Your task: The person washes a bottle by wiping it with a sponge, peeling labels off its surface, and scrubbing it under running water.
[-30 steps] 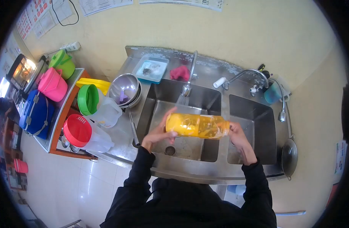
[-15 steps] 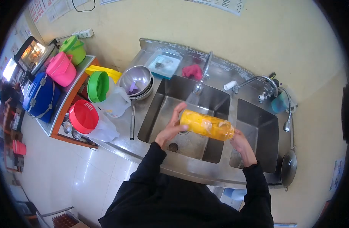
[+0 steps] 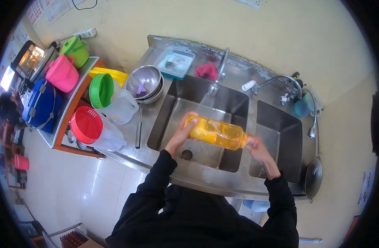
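Head view: yellow bottle (image 3: 217,132) is held lengthwise above the left basin (image 3: 210,158), tilted, neck toward the right basin (image 3: 276,138). Base end is clasped by the left hand (image 3: 183,131); neck is gripped by the right hand (image 3: 256,147), fingertips partly hidden, so whether anything is pinched at the mouth can't be told. Two-ended grip is presumably used because a long, wet body would slip or swing if held one-handed. Water is being run from the tap (image 3: 213,89) behind; placement over the basin probably means drips are caught near the drain (image 3: 186,154). Bottle is seen as translucent, orange-yellow, cylindrical, narrowed at the neck, with whitish patches along the wall; suds or glare, can't be told.
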`<state>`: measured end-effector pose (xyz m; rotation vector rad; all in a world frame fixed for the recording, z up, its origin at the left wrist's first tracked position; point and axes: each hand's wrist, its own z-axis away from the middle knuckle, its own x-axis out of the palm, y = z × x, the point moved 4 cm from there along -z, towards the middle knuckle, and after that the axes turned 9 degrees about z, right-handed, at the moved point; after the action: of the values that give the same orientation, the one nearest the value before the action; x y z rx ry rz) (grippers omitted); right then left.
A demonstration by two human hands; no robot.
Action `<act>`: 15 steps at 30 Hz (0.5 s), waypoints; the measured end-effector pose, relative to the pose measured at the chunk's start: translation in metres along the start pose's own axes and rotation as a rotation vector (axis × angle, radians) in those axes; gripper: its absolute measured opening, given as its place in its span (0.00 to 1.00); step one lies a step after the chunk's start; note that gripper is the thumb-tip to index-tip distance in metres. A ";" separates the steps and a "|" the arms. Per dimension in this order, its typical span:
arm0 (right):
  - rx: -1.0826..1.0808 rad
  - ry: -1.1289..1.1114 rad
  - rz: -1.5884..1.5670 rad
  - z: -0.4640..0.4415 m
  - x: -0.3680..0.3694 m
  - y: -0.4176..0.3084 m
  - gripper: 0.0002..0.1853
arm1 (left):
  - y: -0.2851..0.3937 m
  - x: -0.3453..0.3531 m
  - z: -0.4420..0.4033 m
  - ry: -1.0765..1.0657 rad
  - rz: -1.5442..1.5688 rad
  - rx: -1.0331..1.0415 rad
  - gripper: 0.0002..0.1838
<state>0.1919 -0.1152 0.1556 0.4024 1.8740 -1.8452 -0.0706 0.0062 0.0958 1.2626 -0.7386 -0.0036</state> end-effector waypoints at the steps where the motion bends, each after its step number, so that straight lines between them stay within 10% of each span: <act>1: -0.068 0.020 0.208 0.000 -0.002 -0.006 0.11 | -0.005 -0.002 -0.004 0.010 -0.014 -0.062 0.24; 6: -0.280 0.052 0.769 -0.002 0.000 -0.018 0.15 | -0.037 -0.029 -0.021 -0.160 0.101 -0.590 0.29; 9: 0.022 0.054 0.274 -0.010 -0.002 0.021 0.15 | -0.002 -0.010 -0.007 -0.181 0.229 -0.649 0.35; 12: 0.338 0.049 -0.333 -0.010 -0.008 0.042 0.12 | 0.006 -0.016 -0.005 -0.401 0.168 -0.369 0.46; 15: 0.310 -0.011 -0.498 -0.008 -0.002 0.056 0.11 | 0.017 0.003 -0.007 -0.345 -0.595 0.465 0.47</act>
<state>0.2220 -0.1041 0.1092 0.0174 1.7930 -2.4718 -0.0716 0.0165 0.1113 1.9228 -0.6481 -0.5751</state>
